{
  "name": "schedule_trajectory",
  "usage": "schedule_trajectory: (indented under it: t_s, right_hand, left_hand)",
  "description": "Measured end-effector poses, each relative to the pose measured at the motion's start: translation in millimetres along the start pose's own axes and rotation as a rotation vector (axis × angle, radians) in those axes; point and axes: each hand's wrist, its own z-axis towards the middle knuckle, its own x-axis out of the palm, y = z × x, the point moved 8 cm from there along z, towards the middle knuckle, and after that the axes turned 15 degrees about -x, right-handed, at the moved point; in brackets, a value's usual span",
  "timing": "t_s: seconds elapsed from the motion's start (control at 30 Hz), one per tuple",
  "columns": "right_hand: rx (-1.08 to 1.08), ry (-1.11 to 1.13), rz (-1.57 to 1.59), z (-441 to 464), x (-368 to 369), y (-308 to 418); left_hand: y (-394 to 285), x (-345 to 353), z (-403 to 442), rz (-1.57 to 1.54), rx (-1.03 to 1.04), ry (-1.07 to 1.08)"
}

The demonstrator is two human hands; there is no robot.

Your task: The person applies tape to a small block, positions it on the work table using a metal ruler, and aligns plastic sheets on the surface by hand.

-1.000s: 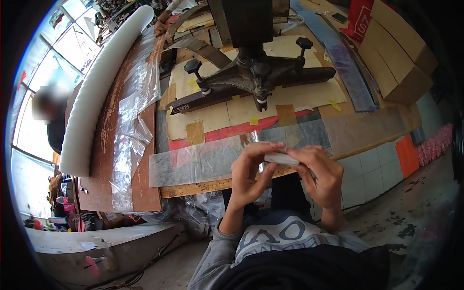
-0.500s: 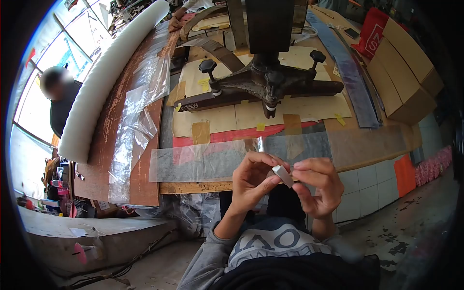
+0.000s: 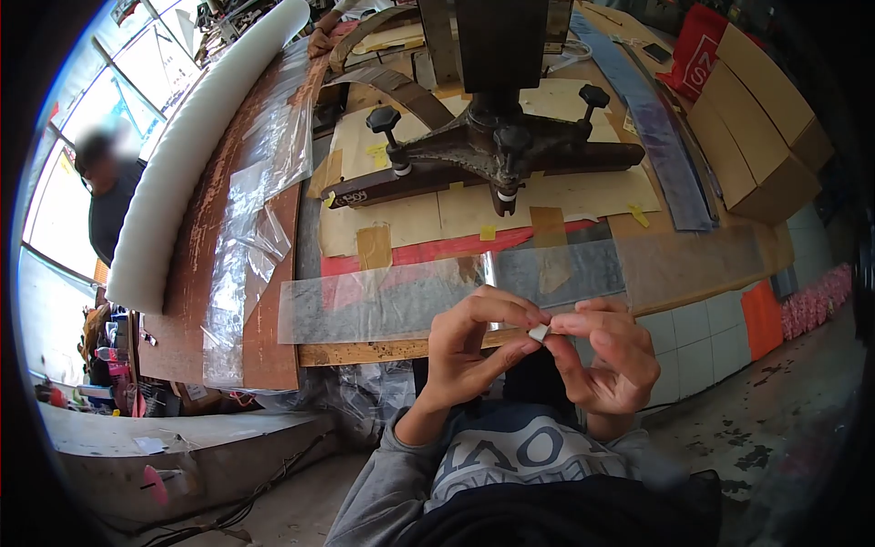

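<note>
A small white block (image 3: 539,333) is held up in the air between the person's two hands, in line with the near edge of the tabletop (image 3: 392,354); whether it is directly above that edge or just short of it cannot be told. The left grip (image 3: 469,356) is pinched, with thumb and bent fingers drawn together on the block, which sits right at their tips and shows only a pale face on the side toward the right hand. The right grip (image 3: 615,360) faces it, thumb and forefinger nearly together and the other fingers curled loosely. Its tips are at the block's right side, so close that touching and just beside cannot be told apart, and how firmly they press is not visible.

Beyond the hands, a clear plastic strip (image 3: 392,314) lies along the near edge of the tabletop. Farther in, a cream sheet (image 3: 419,232) lies under a dark metal clamp frame (image 3: 492,150), whose arms spread across the middle. A long white roll (image 3: 205,173) runs along the left edge, beside a brown board (image 3: 187,260). By the right edge is an open cardboard box (image 3: 756,137), with a red bag (image 3: 697,55) just behind it, toward the far right corner.
</note>
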Motion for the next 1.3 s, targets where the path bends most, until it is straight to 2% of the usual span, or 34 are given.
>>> schedule_trajectory:
  t_s: [0.2,0.37,0.47,0.77,1.3]
  right_hand:
    - [-0.046,0.061,-0.059,1.3,3.4,6.2]
    - [0.062,0.017,0.021,4.0,3.0,-0.7]
    - [0.12,-0.003,0.066,2.7,1.5,-3.1]
    - [0.171,-0.009,0.057,1.3,1.9,-4.5]
    - [0.161,-0.005,0.067,1.4,5.3,-6.1]
  left_hand:
    - [-3.1,-0.7,-3.5,0.107,0.001,-0.055]
    - [-12.7,1.6,-5.7,0.34,0.093,-0.07]
    - [-17.0,-0.8,-7.6,0.343,0.134,-0.165]
    - [-29.0,3.7,-12.2,0.549,0.253,-0.228]
    - [-32.7,4.1,-16.5,0.641,0.291,-0.299]
